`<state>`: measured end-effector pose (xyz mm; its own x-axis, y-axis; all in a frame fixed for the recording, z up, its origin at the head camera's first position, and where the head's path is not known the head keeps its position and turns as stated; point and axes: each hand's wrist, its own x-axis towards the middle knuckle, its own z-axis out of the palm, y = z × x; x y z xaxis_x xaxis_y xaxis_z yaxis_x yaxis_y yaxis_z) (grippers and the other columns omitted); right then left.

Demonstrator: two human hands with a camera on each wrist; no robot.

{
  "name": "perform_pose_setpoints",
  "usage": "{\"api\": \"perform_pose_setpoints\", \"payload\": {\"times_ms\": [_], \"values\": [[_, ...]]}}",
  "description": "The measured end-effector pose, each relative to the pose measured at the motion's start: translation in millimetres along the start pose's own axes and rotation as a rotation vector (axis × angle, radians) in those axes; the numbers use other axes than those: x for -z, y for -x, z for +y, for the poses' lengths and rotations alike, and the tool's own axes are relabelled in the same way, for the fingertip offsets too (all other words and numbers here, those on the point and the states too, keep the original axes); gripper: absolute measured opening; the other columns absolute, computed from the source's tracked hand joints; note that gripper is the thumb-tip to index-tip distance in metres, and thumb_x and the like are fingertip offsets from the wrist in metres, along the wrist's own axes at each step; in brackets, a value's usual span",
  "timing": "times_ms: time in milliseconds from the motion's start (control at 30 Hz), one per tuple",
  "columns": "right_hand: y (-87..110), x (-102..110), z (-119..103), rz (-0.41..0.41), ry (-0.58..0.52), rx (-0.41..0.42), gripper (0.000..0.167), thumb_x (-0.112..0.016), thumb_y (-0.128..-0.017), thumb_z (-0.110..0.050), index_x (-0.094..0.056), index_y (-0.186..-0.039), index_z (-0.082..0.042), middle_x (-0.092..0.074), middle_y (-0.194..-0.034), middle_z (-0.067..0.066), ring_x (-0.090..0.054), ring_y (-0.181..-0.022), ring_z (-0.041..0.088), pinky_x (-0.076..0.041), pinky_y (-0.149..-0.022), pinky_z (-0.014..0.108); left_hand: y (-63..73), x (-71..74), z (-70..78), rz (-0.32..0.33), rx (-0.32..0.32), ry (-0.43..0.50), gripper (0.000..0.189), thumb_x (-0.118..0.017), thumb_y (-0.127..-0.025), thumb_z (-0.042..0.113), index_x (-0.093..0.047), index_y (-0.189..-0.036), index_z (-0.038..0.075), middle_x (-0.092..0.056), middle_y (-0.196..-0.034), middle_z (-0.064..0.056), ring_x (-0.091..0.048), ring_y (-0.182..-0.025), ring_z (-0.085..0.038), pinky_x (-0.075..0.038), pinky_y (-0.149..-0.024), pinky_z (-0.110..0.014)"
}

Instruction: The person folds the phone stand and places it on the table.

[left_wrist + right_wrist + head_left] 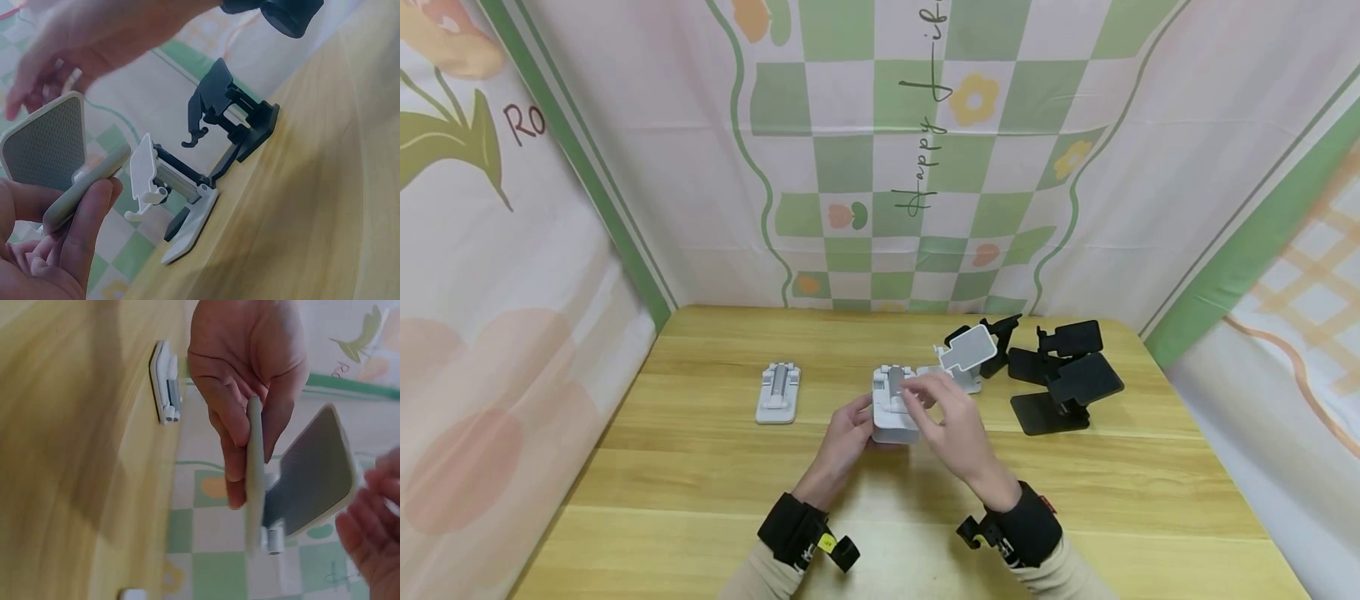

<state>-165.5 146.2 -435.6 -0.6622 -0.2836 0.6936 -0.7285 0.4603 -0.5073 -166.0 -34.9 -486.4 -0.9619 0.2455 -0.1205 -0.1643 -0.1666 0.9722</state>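
My left hand (842,433) grips a white folding phone stand (895,429) by its base, above the table. In the left wrist view, its thumb and fingers pinch the base's edges, and the grey-padded plate (47,147) stands tilted away from the base. My right hand (958,433) is beside the plate with loosely bent fingers. The right wrist view shows those fingers (359,540) near the plate's edge (312,472), blurred; whether they touch it I cannot tell. To the left lies a folded white phone stand (778,398).
An unfolded white phone stand (967,348) stands behind my right hand. Several unfolded black phone stands (1086,379) are grouped at the back right, one black stand (1000,343) just behind the white one. The wooden table (700,483) meets a patterned curtain (715,208) at its back edge.
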Motion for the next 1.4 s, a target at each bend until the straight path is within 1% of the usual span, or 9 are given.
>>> {"api": "perform_pose_setpoints", "payload": {"times_ms": [133, 300, 500, 633, 800, 933, 1167, 1300, 1400], "values": [[0.7, 2, 8, 0.021, -0.082, -0.294, 0.025, -0.070, -0.098, -0.007, -0.067, -0.120, 0.004, -0.067, -0.105, 0.011, -0.063, -0.089, 0.019, -0.057, -0.075, 0.026, -0.4, -1.9, 2.0, 0.011, 0.014, 0.005, 0.049, -0.043, -0.108, 0.002, -0.034, -0.154, -0.011, -0.059, -0.140, -0.028, -0.059, -0.130, -0.037, -0.054, -0.103, -0.038], [2.2, 3, 21, -0.049, -0.208, -0.614, 0.042, -0.065, -0.104, -0.023, -0.059, -0.137, 0.002, -0.064, -0.117, 0.016, -0.064, -0.099, 0.026, -0.057, -0.078, 0.026, 0.1, -3.2, 3.1, 0.017, 0.006, 0.005, 0.049, -0.041, -0.108, 0.000, -0.032, -0.154, -0.012, -0.058, -0.141, -0.030, -0.059, -0.129, -0.039, -0.055, -0.101, -0.040], [4.5, 3, 33, -0.134, -0.391, -0.841, 0.058, -0.058, -0.106, -0.036, -0.048, -0.149, 0.001, -0.060, -0.135, 0.025, -0.066, -0.104, 0.030, -0.059, -0.087, 0.037, -0.3, -3.2, 3.4, 0.018, 0.005, 0.009, 0.049, -0.043, -0.108, 0.001, -0.032, -0.154, -0.012, -0.059, -0.140, -0.030, -0.061, -0.127, -0.039, -0.058, -0.096, -0.040], [5.0, 3, 37, -0.203, -0.477, -0.912, 0.064, -0.055, -0.107, -0.042, -0.043, -0.153, 0.000, -0.057, -0.141, 0.026, -0.064, -0.109, 0.028, -0.054, -0.101, 0.046, -0.5, -2.7, 3.7, 0.017, -0.004, 0.002, 0.048, -0.045, -0.109, 0.005, -0.036, -0.154, -0.009, -0.061, -0.137, -0.030, -0.064, -0.124, -0.037, -0.060, -0.092, -0.038], [4.9, 2, 38, -0.288, -0.600, -0.946, 0.068, -0.052, -0.107, -0.040, -0.035, -0.156, 0.003, -0.044, -0.154, 0.027, -0.054, -0.128, 0.036, -0.045, -0.112, 0.051, -1.1, -1.9, 3.1, 0.009, -0.006, 0.002, 0.050, -0.045, -0.108, 0.005, -0.035, -0.155, -0.008, -0.058, -0.142, -0.028, -0.062, -0.127, -0.036, -0.059, -0.094, -0.036], [5.0, 0, 38, -0.309, -0.640, -0.943, 0.069, -0.052, -0.107, -0.036, -0.030, -0.157, 0.007, -0.037, -0.158, 0.029, -0.049, -0.133, 0.039, -0.044, -0.113, 0.052, -1.0, -0.8, 3.3, 0.006, 0.000, 0.001, 0.051, -0.044, -0.108, 0.003, -0.033, -0.156, -0.008, -0.055, -0.145, -0.028, -0.061, -0.129, -0.036, -0.059, -0.094, -0.037], [5.3, 0, 36, -0.301, -0.657, -0.945, 0.068, -0.052, -0.107, -0.032, -0.030, -0.156, 0.008, -0.039, -0.156, 0.030, -0.051, -0.131, 0.038, -0.048, -0.108, 0.049, 0.3, 1.3, 4.8, 0.003, 0.015, -0.025, 0.051, -0.044, -0.109, 0.007, -0.033, -0.156, -0.007, -0.056, -0.145, -0.027, -0.059, -0.132, -0.036, -0.057, -0.098, -0.037], [5.9, -1, 35, -0.286, -0.660, -0.957, 0.067, -0.053, -0.106, -0.032, -0.032, -0.156, 0.008, -0.040, -0.156, 0.030, -0.050, -0.133, 0.039, -0.048, -0.108, 0.051, -0.3, 2.2, 4.4, 0.018, 0.024, -0.015, 0.051, -0.045, -0.109, 0.014, -0.036, -0.156, -0.006, -0.058, -0.143, -0.026, -0.063, -0.125, -0.032, -0.059, -0.093, -0.035], [6.4, -2, 35, -0.274, -0.663, -0.966, 0.067, -0.054, -0.106, -0.031, -0.032, -0.155, 0.008, -0.040, -0.156, 0.030, -0.049, -0.133, 0.039, -0.048, -0.108, 0.050, -0.8, 2.6, 4.6, 0.026, 0.036, 0.046, 0.051, -0.044, -0.110, 0.020, -0.040, -0.154, -0.006, -0.059, -0.141, -0.026, -0.066, -0.117, -0.027, -0.060, -0.090, -0.036]]}}
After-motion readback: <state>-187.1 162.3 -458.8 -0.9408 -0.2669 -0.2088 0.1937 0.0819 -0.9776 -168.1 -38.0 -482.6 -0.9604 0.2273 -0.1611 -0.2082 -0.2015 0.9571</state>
